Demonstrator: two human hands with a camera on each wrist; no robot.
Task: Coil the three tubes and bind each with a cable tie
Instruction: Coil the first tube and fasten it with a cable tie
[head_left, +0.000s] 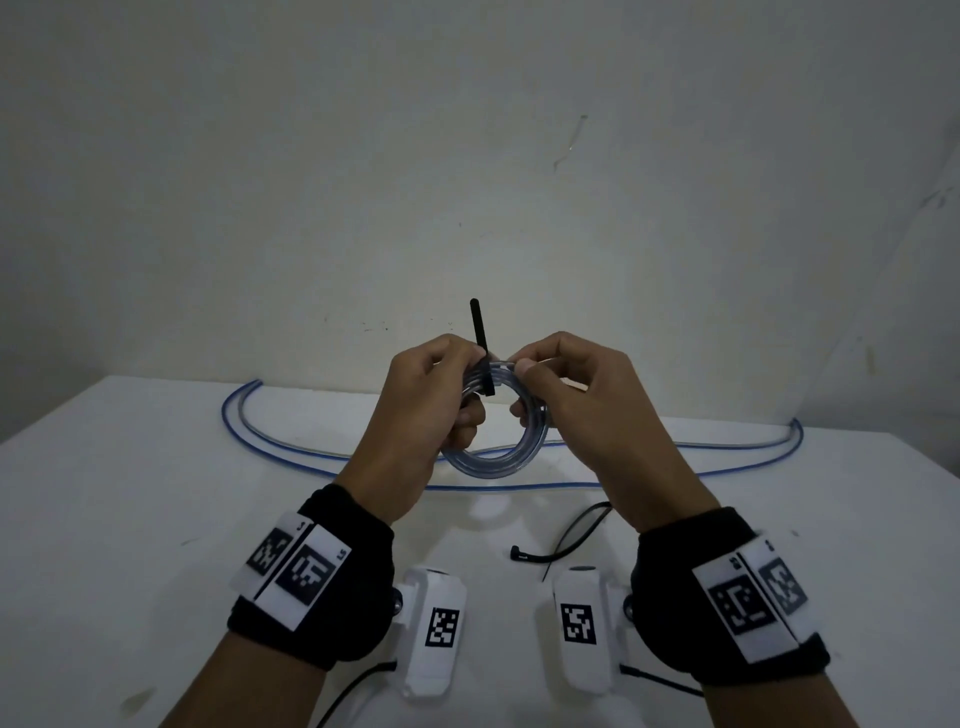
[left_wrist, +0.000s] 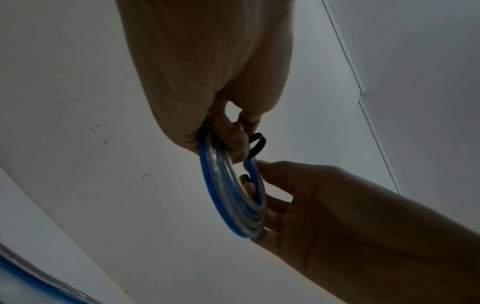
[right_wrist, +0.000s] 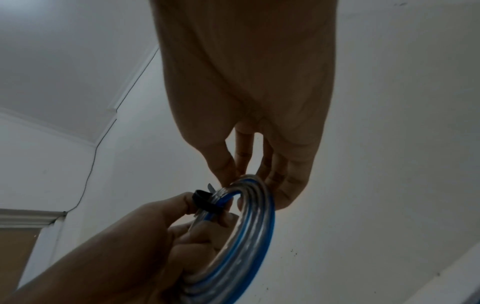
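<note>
Holding the coil (head_left: 498, 431) above the table (head_left: 156, 467), both hands meet at its top. Left hand (head_left: 415, 415): fingers curled round the coil's left side, thumb by the black tie (head_left: 480, 353), which wraps the strands with its tail upright. Right hand (head_left: 576, 400): thumb and forefinger pinch the strands just right of the tie. Two loose tubes (head_left: 291, 457) arc along the table's far edge by the wall (head_left: 467, 156). Spare ties (head_left: 566, 540) lie near the front, below the right wrist. Bare tabletop shows left and right of the hands.
</note>
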